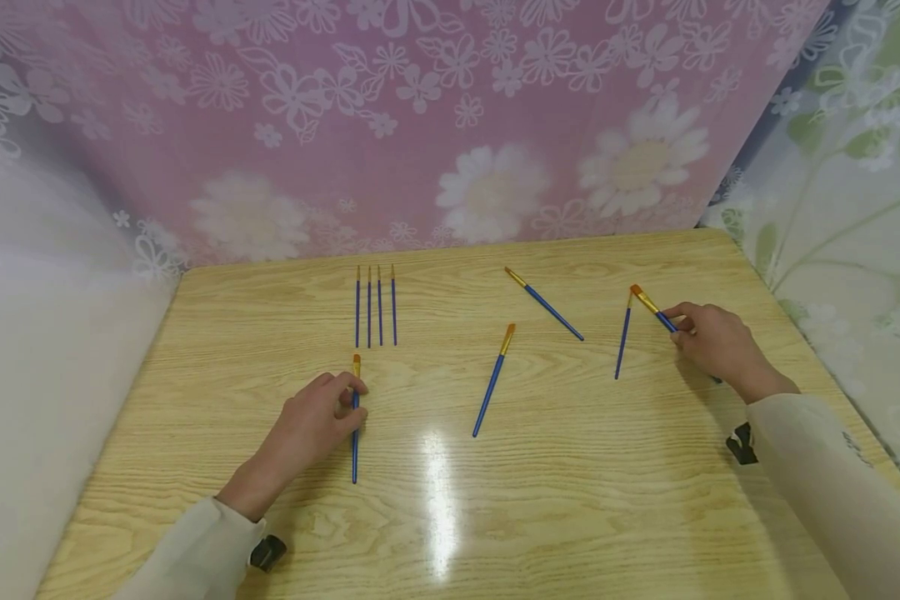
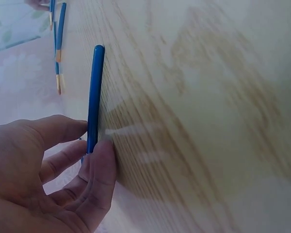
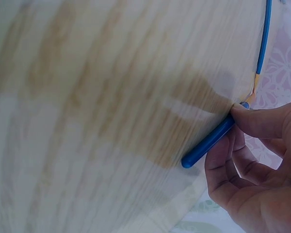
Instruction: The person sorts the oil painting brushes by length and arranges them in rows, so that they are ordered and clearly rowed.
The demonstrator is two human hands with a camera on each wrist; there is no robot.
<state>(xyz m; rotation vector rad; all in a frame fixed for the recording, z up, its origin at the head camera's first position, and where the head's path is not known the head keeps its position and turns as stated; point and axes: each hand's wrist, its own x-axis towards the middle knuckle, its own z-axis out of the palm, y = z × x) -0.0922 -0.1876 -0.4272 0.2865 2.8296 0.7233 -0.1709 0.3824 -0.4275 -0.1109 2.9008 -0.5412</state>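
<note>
Left hand (image 1: 317,417) pinches a blue-handled flat paintbrush (image 1: 355,458) on the wooden table (image 1: 555,508), thumb opposing fingers. Right hand (image 1: 726,346) pinches a second flat paintbrush (image 1: 652,306) at the table's right. Both look light, stiff, slick, likely to roll; mid-handle seems best, sparing soft bristles.

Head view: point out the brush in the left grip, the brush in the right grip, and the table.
Left brush (image 1: 355,450): head view, lower blue handle.
Right brush (image 1: 648,302): head view, gold ferrule.
Table (image 1: 570,500): head view, bare wooden top.
</note>
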